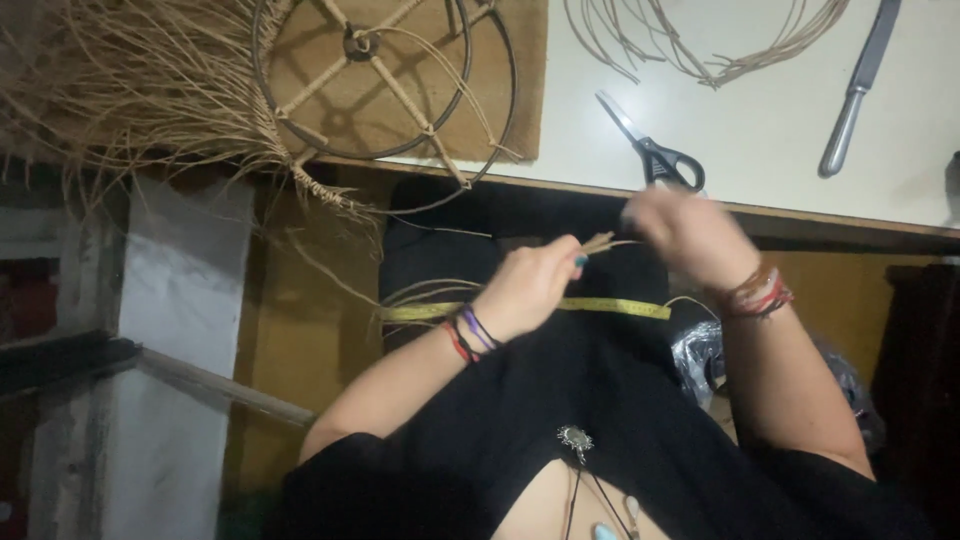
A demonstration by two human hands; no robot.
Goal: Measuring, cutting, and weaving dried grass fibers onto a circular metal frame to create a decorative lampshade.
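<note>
Blurred hands point(610, 265) pinching straw strands point(600, 242)

Scissors point(652, 148) and knife point(858, 88) lying on white bench point(760, 110); wire hoop frame point(385, 80) sitting on brown mat point(520, 90); loose fibre loop point(710, 45) lying nearby.

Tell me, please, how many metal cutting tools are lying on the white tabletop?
2: black-handled scissors near the table's front edge, just beyond the right hand, and a metal knife toward the far right. Others may lie outside the frame.
</note>
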